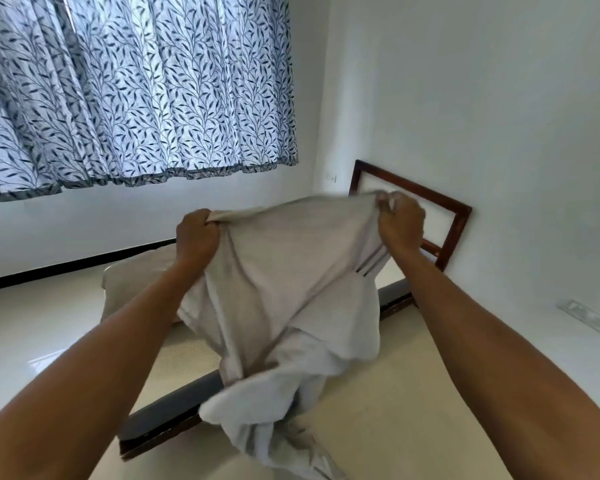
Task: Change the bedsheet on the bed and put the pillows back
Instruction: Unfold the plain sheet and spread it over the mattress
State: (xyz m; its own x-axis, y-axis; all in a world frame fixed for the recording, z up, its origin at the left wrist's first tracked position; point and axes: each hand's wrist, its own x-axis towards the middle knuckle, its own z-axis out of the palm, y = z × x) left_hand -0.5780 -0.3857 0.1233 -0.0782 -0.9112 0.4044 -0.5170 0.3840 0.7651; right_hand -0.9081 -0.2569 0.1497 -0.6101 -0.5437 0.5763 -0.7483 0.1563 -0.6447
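Note:
A pale grey-white bedsheet [291, 271] hangs bunched in the air between my hands, its lower part trailing down onto the bed. My left hand [198, 235] grips its top edge in a fist. At the sheet's other upper corner my right hand [400, 221] pinches the cloth. Below lies the bed [395, 393] with a cream mattress surface and a dark frame edge [167, 410]. A beige pillow [139, 278] lies past the bed's far side, partly hidden behind my left arm and the sheet.
A dark wooden headboard [454, 216] stands against the white wall at the right. Leaf-patterned blue curtains [136, 88] hang over the window at the upper left. Shiny pale floor [32, 323] runs along the bed's left side. A white power strip [589, 318] lies at the right.

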